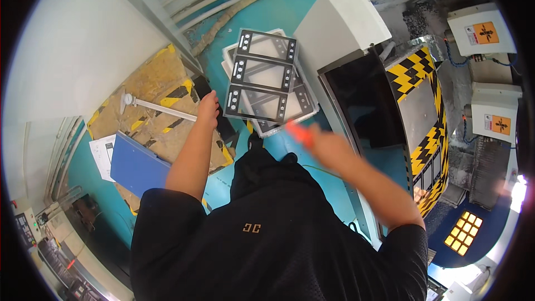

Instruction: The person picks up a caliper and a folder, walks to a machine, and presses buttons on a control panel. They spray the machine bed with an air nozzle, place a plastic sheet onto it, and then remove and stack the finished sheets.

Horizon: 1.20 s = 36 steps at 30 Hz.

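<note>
A stack of flat panels (260, 73) sits ahead of me, its top sheet showing three dark-framed windows. Beneath it, other framed sheets (304, 92) stick out at an angle on the right. My left hand (209, 110) is just left of the stack, fingers extended and nothing seen in them; whether it touches the edge is unclear. At the stack's lower right corner, my right hand (326, 146) is closed round an orange-red handheld tool (299, 132). Motion blurs both hand and tool, so the tool's exact kind cannot be made out.
On the left, a worn brown table (150, 78) with yellow-black tape carries a dial caliper (161, 107), a blue folder (136, 164) and printed paper (101, 156). A white machine housing (343, 19) with a dark panel (362, 103) and striped edging stands close on the right.
</note>
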Available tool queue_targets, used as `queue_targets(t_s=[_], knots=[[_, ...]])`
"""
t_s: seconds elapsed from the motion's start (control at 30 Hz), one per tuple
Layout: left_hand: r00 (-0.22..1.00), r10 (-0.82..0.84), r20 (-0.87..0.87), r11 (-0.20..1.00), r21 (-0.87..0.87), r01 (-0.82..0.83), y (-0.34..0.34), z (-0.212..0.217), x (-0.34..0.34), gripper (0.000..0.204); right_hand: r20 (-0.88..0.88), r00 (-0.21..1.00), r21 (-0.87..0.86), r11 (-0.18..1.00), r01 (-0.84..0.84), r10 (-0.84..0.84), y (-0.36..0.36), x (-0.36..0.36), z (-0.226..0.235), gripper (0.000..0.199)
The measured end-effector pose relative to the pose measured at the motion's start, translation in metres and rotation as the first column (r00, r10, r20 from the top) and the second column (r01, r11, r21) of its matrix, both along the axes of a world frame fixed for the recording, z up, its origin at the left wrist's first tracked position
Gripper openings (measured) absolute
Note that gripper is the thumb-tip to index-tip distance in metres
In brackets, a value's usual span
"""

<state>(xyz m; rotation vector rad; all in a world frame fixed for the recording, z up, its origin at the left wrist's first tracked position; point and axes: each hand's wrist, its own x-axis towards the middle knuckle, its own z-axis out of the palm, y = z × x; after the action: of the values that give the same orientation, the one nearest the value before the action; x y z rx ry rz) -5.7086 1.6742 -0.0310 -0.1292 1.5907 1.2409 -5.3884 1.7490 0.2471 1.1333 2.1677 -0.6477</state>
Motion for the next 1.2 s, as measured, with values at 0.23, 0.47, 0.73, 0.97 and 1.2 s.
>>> queue_targets(t_s=[0.23,0.47,0.73,0.97,1.2], knots=[[0.998,-0.058,0.015,0.998,-0.039,0.059,0.018,0.004,-0.003,0.066,-0.207,0.968,-0.02,0.989,0.144,-0.145,0.02,-0.023,-0.064,0.041],[0.995,-0.033,0.091,0.999,0.024,0.031,0.042,0.007,0.011,0.061,-0.437,0.844,0.053,0.928,0.37,-0.311,0.106,-0.073,-0.072,0.045],[0.989,-0.141,-0.034,0.99,-0.002,0.141,0.055,0.004,0.009,0.026,-0.181,0.943,0.113,0.947,0.301,-0.278,0.025,0.035,-0.064,0.042],[0.976,-0.178,-0.126,0.984,-0.053,0.172,0.059,0.001,0.008,0.028,-0.18,0.979,0.045,0.994,0.103,-0.093,-0.038,0.037,-0.008,0.039],[0.907,-0.407,-0.106,0.898,-0.229,0.376,0.036,-0.007,0.007,0.024,-0.168,0.959,0.119,0.961,0.25,-0.228,-0.029,0.059,-0.019,0.038]])
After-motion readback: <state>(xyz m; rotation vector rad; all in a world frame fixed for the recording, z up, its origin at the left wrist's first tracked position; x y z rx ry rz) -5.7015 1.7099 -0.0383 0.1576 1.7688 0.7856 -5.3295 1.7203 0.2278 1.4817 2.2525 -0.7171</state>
